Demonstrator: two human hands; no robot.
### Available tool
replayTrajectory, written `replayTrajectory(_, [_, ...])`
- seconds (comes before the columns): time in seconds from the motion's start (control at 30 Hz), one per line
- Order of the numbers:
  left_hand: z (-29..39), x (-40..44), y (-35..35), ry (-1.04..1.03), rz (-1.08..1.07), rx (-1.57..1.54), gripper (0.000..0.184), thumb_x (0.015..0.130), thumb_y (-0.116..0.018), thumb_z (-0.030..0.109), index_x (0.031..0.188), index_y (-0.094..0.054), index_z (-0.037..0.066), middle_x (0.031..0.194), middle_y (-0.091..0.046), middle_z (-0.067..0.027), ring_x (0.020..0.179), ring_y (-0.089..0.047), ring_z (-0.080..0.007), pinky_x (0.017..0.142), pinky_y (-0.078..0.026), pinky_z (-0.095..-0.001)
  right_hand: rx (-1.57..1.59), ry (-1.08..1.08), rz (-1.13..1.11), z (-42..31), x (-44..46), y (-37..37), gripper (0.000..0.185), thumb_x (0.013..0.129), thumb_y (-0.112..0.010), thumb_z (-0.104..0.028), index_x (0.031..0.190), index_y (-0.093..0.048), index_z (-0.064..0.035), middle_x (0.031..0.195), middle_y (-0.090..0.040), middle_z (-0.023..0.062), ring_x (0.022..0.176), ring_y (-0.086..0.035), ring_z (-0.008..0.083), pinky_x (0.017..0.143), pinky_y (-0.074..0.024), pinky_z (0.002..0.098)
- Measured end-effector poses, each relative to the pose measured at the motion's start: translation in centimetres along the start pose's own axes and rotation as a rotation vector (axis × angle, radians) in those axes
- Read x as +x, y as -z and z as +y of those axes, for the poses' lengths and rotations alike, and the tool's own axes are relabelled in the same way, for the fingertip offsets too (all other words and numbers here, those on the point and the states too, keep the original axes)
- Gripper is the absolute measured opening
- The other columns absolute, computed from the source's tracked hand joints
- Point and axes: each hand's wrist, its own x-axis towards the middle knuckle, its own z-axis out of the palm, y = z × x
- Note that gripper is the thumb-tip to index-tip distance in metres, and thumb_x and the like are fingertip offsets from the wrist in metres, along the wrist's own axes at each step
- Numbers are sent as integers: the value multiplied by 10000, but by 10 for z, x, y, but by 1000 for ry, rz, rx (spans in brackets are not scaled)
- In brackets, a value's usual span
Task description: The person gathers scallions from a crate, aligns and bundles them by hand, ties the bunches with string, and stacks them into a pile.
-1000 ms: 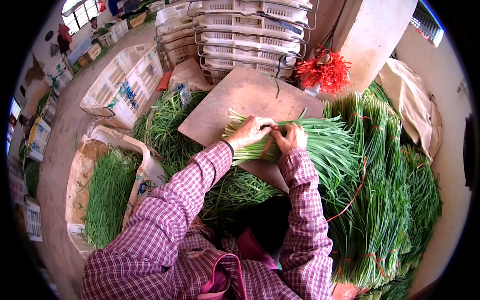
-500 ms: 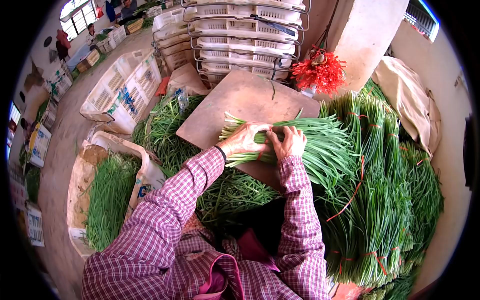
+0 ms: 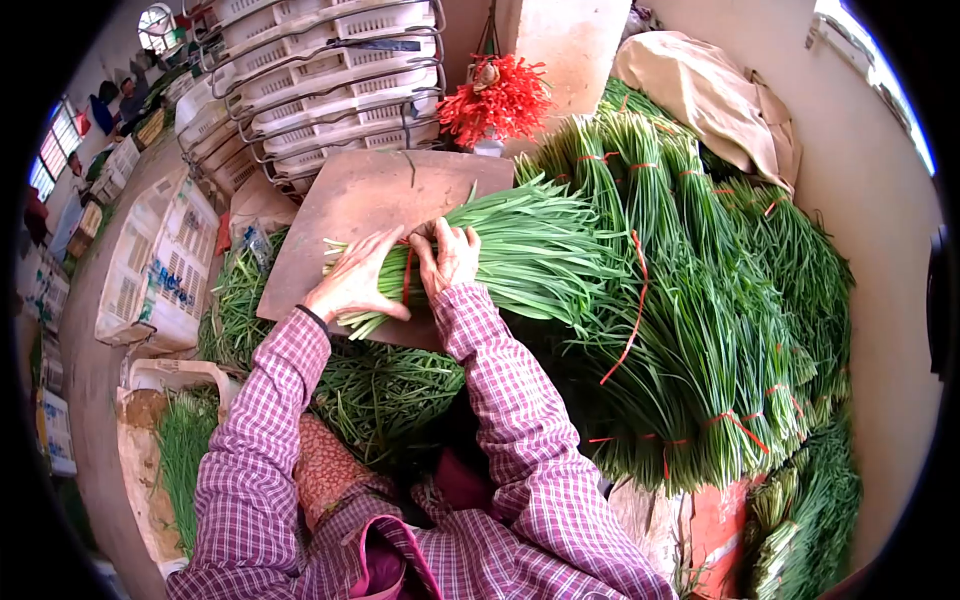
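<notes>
A bundle of garlic chives (image 3: 545, 245) lies across a brown board (image 3: 345, 195), its pale stalk ends to the left and leaves to the right. A red tie (image 3: 408, 275) runs round the stalks. My left hand (image 3: 357, 277) spans the stalk end, its fingers over the far side and its thumb along the near side. Just right of the tie, my right hand (image 3: 447, 258) is closed, with bent fingers and thumb at the tie's upper end. Its exact pinch is partly hidden.
Tied chive bundles (image 3: 690, 350) are heaped at the right, with a loose red tie (image 3: 637, 300) on top. Red ties (image 3: 497, 98) hang by the pillar. White crates (image 3: 340, 90) are stacked behind. Loose greens (image 3: 385, 395) lie below the board; a crate (image 3: 150, 265) stands left.
The view has swung right, so everything sits further left. My left hand has spread its thumb from its fingers, and the red tie round the stalks now shows between my hands.
</notes>
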Motion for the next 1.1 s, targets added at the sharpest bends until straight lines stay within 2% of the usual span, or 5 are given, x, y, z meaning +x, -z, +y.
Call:
replayTrajectory(0.2, [-8,6,24,89,-179,-113,1031,495,-818,279,1386,-334,93,1281,-497,-174,1162,-497,-344,1002,-400,-423,297,53,234,-23,12,-4,97,780,-657,-100,798,-572,-57,730,-567,113,757,-534,313,718,-428,394])
replayTrajectory(0.47, [-18,5,92,176,-724,-696,872,592,-825,174,1336,-405,0,1129,-629,-139,1003,-614,-208,912,-475,-324,547,30,90,-81,44,9,69,806,-630,-69,808,-586,-16,694,-589,104,645,-559,228,619,-445,338])
replayTrajectory(0.67, [-49,1,54,383,-751,-452,860,590,-832,329,1311,-461,40,1157,-623,-121,1036,-594,-213,927,-452,-314,867,-223,-59,-15,31,-41,61,861,-607,-56,859,-554,-26,800,-634,54,759,-592,123,747,-470,265])
replayTrajectory(0.8, [-12,-19,85,137,-242,298,998,648,-740,560,1333,-371,-65,1258,-499,-242,1209,-468,-323,1045,-328,-430,917,-234,-85,-8,38,-48,60,865,-610,-63,878,-562,-31,820,-634,57,785,-588,125,760,-462,261])
replayTrajectory(1.1, [17,14,-23,265,727,-487,306,891,-547,233,1105,-574,16,974,-648,-195,845,-645,-331,771,-506,-399,839,-272,69,-2,30,-54,86,819,-635,-29,882,-577,-26,829,-608,51,786,-576,148,721,-460,258])
